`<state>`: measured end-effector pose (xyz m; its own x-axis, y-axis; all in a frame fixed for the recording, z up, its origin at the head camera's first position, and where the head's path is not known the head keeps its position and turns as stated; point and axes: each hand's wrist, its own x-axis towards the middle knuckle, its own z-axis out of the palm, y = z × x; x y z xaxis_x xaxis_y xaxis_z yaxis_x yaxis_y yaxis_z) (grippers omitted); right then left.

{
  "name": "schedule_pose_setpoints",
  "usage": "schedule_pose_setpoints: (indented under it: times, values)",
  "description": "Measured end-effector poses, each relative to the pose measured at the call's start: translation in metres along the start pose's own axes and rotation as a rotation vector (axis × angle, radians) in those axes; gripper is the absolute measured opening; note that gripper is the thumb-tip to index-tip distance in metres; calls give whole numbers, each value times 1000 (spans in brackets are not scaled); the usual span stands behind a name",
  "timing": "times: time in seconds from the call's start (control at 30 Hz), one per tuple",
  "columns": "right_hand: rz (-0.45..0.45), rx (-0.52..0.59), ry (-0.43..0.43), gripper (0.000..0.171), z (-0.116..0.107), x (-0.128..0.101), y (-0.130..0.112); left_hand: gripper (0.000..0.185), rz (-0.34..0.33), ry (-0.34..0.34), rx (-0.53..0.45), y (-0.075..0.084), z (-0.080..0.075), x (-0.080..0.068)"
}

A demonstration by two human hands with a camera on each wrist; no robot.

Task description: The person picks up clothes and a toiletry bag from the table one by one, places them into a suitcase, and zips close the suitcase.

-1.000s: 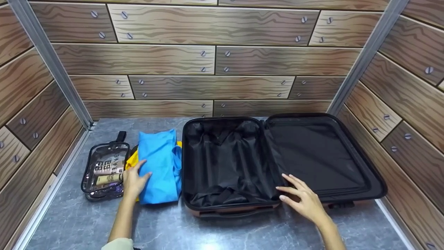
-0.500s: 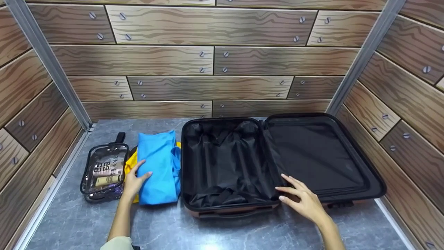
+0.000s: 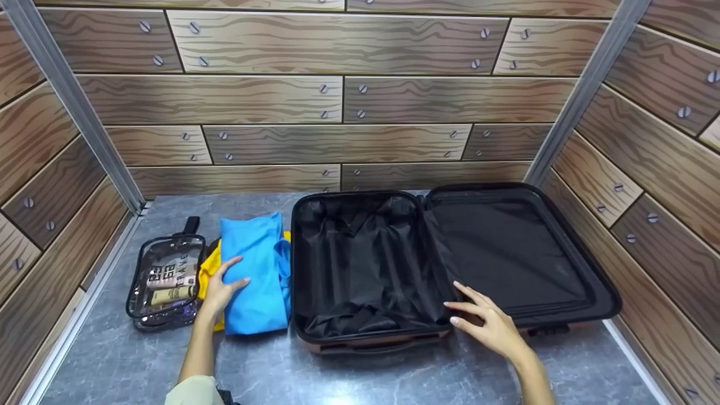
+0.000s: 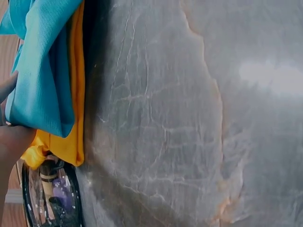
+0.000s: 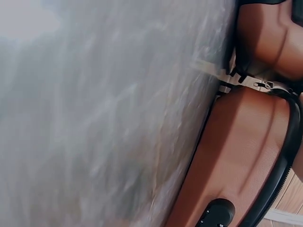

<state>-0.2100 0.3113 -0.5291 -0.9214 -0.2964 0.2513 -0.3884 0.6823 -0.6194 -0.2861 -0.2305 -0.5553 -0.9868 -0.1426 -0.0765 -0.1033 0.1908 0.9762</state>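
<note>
The folded blue garment point(image 3: 253, 275) lies near the tabletop's point(image 3: 360, 377) left edge, long axis running front to back, just left of the open suitcase point(image 3: 371, 270). The left hand point(image 3: 222, 287) rests flat on it, fingers relaxed; the right hand point(image 3: 486, 323), spread, touches the suitcase's front rim.

The suitcase point(image 3: 450, 264) has a copper-brown shell with a fine ribbed texture, a black rim and a plain black lining. Beside it, a bright blue cloth point(image 3: 253, 275) lies on a yellow cloth point(image 3: 209, 270). The pouch point(image 3: 166, 281) is clear with black trim and black lettering, showing beige tubes and something purple inside. The worktop point(image 3: 360, 377) is grey with pale marble-like veins. The walls point(image 3: 337, 101) carry a brown and tan wood-plank pattern dotted with silver screw heads.
</note>
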Motion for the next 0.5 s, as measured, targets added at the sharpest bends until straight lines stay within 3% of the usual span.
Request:
schedule_pose_setpoints:
  times: [0.5]
  values:
    - [-19, -13, 83, 30, 2, -3, 1, 62, 7, -23, -60, -6, -1, 0]
